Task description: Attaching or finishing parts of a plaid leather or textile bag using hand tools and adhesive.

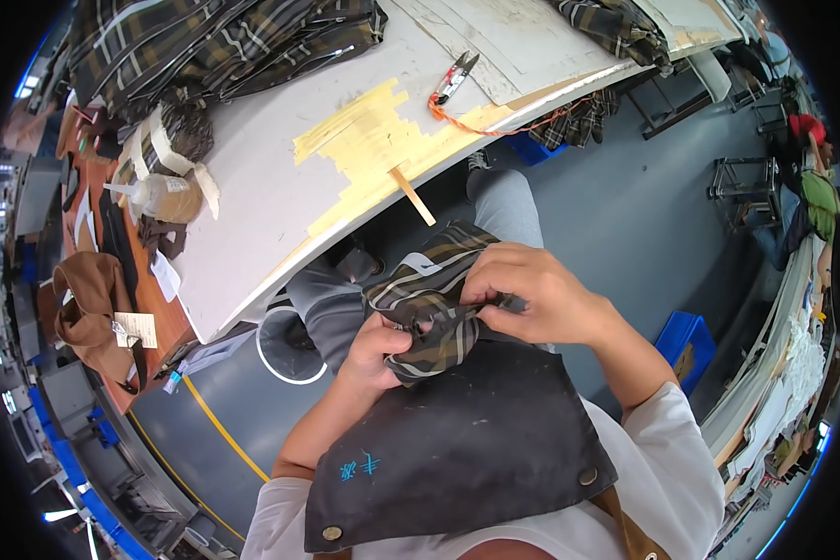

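Observation:
A piece of dark plaid fabric [446,345] with brown, black and pale stripes hangs between my hands, above my lap and the dark apron [457,429]. My left hand [379,352] grips its left side, thumb on top. With thumb and fingers pinched together, my right hand [529,291] holds a folded edge of the same cloth. What lies under the fabric in my left fingers is hidden. A flat wooden stick [413,198] juts over the table edge just beyond the cloth.
The pale table [261,191] carries a plaid fabric pile [224,47], thread snips [457,77] on an orange cord and a squeeze bottle [165,198]. Brown cloth [89,299] lies at the left. A white-rimmed bin [289,345] stands below; a blue crate [686,345] is at right.

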A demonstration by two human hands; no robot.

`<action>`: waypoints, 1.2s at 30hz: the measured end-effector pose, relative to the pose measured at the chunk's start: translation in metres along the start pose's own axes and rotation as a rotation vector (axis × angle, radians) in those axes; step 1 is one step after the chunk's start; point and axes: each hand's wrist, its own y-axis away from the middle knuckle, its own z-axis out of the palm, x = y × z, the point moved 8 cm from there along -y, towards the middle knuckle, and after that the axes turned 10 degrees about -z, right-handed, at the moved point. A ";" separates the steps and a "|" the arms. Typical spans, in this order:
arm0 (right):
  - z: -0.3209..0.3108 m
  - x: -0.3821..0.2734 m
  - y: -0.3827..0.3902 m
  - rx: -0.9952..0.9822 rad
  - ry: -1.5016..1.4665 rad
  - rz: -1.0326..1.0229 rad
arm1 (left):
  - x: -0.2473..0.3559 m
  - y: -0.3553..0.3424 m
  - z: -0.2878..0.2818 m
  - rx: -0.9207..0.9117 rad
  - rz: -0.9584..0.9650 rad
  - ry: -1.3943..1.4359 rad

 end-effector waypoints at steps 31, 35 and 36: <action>0.028 0.013 -0.039 0.055 -0.928 0.215 | 0.017 -0.006 0.016 -0.295 0.159 0.370; -0.058 0.083 -0.056 0.449 0.070 0.310 | 0.026 -0.004 0.020 -0.371 0.211 0.417; -0.083 0.089 -0.069 0.471 0.443 0.333 | 0.027 -0.004 0.023 -0.393 0.211 0.444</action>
